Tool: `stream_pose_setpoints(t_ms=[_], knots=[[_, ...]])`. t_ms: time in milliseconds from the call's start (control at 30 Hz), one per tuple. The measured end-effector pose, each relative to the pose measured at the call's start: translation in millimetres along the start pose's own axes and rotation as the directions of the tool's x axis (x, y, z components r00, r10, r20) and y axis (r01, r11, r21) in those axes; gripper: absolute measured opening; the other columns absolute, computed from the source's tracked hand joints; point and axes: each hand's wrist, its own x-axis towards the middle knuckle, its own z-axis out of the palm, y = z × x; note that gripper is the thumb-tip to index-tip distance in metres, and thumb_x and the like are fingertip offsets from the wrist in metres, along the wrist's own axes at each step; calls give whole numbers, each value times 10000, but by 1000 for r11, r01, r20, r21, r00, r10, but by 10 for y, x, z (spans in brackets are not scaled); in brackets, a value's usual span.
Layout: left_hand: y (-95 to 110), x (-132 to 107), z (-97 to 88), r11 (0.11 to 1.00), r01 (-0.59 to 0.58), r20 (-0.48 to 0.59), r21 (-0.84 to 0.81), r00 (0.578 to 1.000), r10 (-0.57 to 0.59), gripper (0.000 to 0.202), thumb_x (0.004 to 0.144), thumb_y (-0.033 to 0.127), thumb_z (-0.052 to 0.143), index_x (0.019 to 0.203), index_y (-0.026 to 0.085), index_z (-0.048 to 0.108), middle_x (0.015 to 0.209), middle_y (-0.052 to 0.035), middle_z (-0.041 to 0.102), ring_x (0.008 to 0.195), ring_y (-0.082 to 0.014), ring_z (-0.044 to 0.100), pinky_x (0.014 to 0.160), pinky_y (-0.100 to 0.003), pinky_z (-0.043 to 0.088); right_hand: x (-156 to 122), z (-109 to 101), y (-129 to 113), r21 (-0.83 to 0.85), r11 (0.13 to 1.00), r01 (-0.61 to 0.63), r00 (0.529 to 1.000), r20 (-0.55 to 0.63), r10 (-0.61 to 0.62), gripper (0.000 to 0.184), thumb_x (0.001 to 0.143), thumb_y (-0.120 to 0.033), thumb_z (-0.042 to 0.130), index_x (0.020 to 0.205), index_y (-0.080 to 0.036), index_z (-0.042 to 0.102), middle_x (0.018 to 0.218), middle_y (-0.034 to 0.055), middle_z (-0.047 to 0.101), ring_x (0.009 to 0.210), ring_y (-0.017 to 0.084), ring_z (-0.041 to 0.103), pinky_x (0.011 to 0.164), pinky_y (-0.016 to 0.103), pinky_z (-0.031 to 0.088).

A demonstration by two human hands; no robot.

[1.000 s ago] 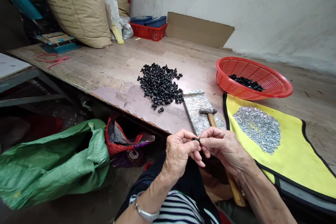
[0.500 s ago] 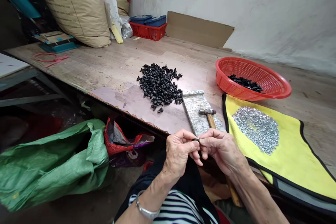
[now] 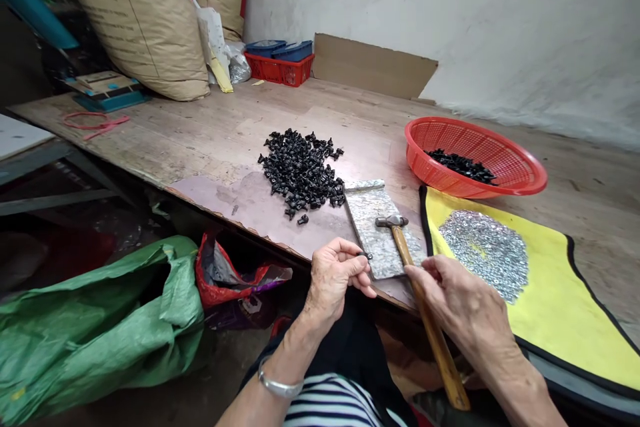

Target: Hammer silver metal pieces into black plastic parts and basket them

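My left hand (image 3: 334, 275) is closed, pinching a small black plastic part (image 3: 369, 256) between thumb and index finger near the lower left edge of a worn metal plate (image 3: 373, 217). A hammer (image 3: 403, 248) with a wooden handle rests with its steel head on that plate, its handle sticking out past the table edge. At the handle, my right hand (image 3: 465, 300) has its thumb and fingertips closed on the wood. Left of the plate lies a pile of black plastic parts (image 3: 303, 170). Small shiny metal pieces (image 3: 487, 250) are spread on a yellow cloth (image 3: 560, 320) to the right.
A red plastic basket (image 3: 530, 177) with black parts stands behind the cloth. Farther back are a red crate (image 3: 280, 71) with blue lids, a cardboard sheet (image 3: 373, 63) and large paper sacks (image 3: 135, 20). Below the table edge at left hangs a green sack (image 3: 125, 320).
My right hand has left the small black part and moved right to the hammer handle. My left hand still holds the part. The view has shifted slightly.
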Motion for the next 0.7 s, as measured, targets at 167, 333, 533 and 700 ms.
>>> stream_pose_setpoints(t_ms=[167, 333, 533, 700], knots=[[63, 166, -4, 989, 3, -51, 145, 999, 4, 198, 586, 154, 661, 685, 134, 491, 503, 2, 587, 337, -115, 520, 319, -253, 479, -9, 62, 92, -9, 996, -87, 986, 141, 87, 303, 644, -431, 635, 524, -226, 447, 425, -16, 471, 437, 155, 466, 448, 275, 337], [73, 290, 61, 974, 42, -79, 223, 997, -24, 161, 616, 95, 588, 676, 152, 450, 480, 22, 558, 322, -106, 498, 286, -243, 456, 44, 53, 97, 598, 479, -643, 748, 625, 225, 263, 587, -303, 714, 616, -184, 481, 524, -29, 513, 419, 91, 455, 390, 233, 412], [63, 328, 116, 951, 74, -123, 300, 992, -38, 156, 649, 25, 501, 676, 161, 429, 440, 41, 529, 290, -106, 475, 251, -224, 420, -20, -24, 102, 609, 319, -726, 682, 694, 230, 272, 651, -335, 694, 793, -156, 547, 567, -51, 471, 357, 8, 280, 294, 132, 207], [31, 336, 110, 948, 61, -139, 312, 990, -18, 160, 655, 11, 487, 647, 157, 423, 424, 34, 524, 287, -109, 480, 254, -223, 423, -173, 8, 93, 456, 840, -295, 933, 327, 150, 297, 747, -485, 557, 682, -204, 484, 499, -52, 433, 382, 67, 364, 356, 196, 302]])
